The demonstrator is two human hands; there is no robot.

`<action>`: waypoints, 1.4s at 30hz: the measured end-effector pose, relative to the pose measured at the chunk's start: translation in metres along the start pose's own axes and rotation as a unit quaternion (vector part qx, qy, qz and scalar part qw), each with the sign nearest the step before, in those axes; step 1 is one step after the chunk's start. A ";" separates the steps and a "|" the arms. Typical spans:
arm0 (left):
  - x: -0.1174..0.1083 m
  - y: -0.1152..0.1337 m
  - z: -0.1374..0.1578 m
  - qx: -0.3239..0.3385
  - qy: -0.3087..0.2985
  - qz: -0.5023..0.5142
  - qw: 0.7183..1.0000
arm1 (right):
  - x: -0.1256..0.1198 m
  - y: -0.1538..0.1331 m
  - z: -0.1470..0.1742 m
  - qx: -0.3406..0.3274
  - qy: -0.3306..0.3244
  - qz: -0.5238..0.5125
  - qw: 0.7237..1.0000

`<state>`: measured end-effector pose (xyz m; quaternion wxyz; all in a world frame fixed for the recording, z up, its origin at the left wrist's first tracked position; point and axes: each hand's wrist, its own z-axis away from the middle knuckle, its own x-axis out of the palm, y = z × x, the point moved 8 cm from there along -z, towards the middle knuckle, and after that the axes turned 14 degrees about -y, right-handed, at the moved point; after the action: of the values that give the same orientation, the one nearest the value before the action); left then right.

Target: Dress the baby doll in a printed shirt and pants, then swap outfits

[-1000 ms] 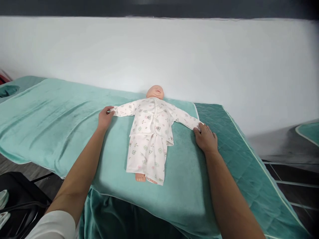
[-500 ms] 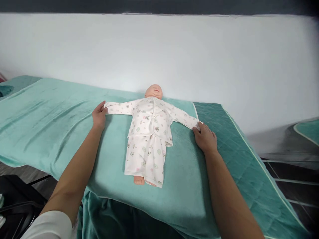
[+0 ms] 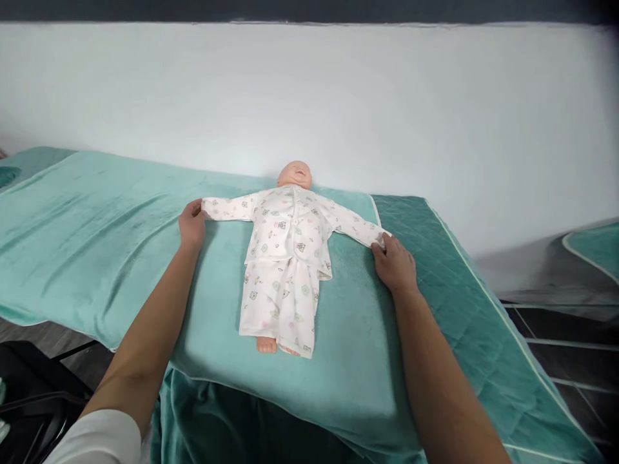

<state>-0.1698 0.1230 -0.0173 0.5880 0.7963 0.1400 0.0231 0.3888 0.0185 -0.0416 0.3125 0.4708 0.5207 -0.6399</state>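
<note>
A baby doll lies on its back, dressed in a white printed long-sleeved shirt and matching trousers. Its head is toward the wall and its toes show below one trouser leg. Both sleeves are stretched out sideways. My left hand pinches the end of the sleeve on the left. Closed on the cuff of the other sleeve is my right hand, resting near the bed. The doll's hands are hidden, inside the sleeves or behind my fingers.
Under the doll is a light green blanket over a darker quilted bed cover. A white wall rises behind the bed. At lower left stands a black chair. Metal bars show at the right.
The view has shifted slightly, so everything sits a little further left and up. Both hands keep hold of the sleeve ends, and the doll lies as before.
</note>
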 end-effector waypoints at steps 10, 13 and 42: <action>0.031 0.060 0.084 0.103 -0.075 -0.283 0.950 | -0.002 -0.089 0.090 -0.239 0.079 -0.083 0.964; 0.058 0.075 0.133 0.137 -0.175 -0.288 0.931 | 0.014 -0.123 0.128 -0.306 0.009 -0.084 0.948; 0.083 0.151 0.297 0.237 -0.269 -0.261 0.896 | 0.008 -0.174 0.265 -0.336 0.049 -0.201 0.919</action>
<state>-0.0004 -0.1733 0.0227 0.3820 0.8227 0.1804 -0.3804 0.1575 -0.1893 0.0200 0.2913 0.2540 0.8033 -0.4531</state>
